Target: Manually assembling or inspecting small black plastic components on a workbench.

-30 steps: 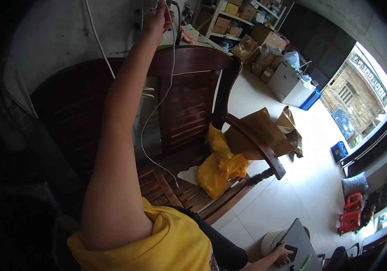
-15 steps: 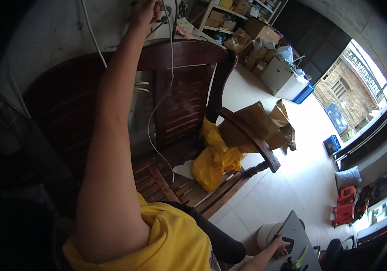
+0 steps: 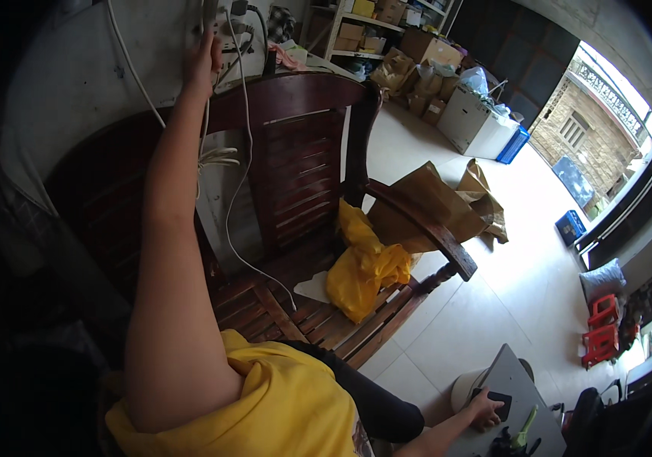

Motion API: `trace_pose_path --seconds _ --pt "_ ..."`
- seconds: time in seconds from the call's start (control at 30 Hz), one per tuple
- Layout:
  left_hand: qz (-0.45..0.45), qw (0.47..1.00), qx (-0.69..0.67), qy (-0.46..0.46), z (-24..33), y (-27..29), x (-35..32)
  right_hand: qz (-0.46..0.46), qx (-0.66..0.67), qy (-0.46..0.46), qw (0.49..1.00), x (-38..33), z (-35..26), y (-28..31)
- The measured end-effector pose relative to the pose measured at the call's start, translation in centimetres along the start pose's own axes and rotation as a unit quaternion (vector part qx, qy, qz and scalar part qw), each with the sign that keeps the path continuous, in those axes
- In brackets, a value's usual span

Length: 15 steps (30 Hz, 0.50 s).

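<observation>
My left arm stretches up to the wall, where my left hand (image 3: 202, 65) has its fingers closed at the side of a white power strip (image 3: 225, 36). Black plugs (image 3: 244, 30) and cables sit in the strip. A thin white charging cable (image 3: 248, 145) hangs from there across the bench, its loose end on the seat. At the lower right my right hand (image 3: 484, 410) closes on the edge of a dark phone (image 3: 502, 404) lying on a grey tabletop (image 3: 520, 377). A green-handled tool (image 3: 524, 428) lies beside it.
The dark wooden bench (image 3: 303, 99) holds a yellow plastic bag (image 3: 364, 274). Brown paper bags (image 3: 425, 206) stand past its armrest. Boxes and a white cabinet (image 3: 478, 122) are at the back. Red stools (image 3: 601, 343) and a blue crate (image 3: 570, 227) are at the right.
My left hand has shifted left and down in the picture, showing more of the power strip and plugs. The view has turned slightly. My right hand stays at the phone.
</observation>
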State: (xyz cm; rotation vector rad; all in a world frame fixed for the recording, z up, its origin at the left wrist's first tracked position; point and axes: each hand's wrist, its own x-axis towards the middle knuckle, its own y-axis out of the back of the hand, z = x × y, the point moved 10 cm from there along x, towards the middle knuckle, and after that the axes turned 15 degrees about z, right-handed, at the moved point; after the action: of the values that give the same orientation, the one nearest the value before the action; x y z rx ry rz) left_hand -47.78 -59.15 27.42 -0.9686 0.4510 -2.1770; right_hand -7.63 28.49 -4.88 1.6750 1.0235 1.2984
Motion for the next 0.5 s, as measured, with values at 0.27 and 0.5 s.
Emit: trace_pose_path --seconds 0.27,0.5 --pt "0.077 0.857 0.458 0.222 -20.5 17.5 -29.9 0.014 0.441 0.123 0.889 8.5 1.3 -8.7" --pt "-0.686 0.568 0.448 0.08 -22.5 12.0 -52.5 0.234 0.353 0.256 0.869 -2.2 2.9 10.5"
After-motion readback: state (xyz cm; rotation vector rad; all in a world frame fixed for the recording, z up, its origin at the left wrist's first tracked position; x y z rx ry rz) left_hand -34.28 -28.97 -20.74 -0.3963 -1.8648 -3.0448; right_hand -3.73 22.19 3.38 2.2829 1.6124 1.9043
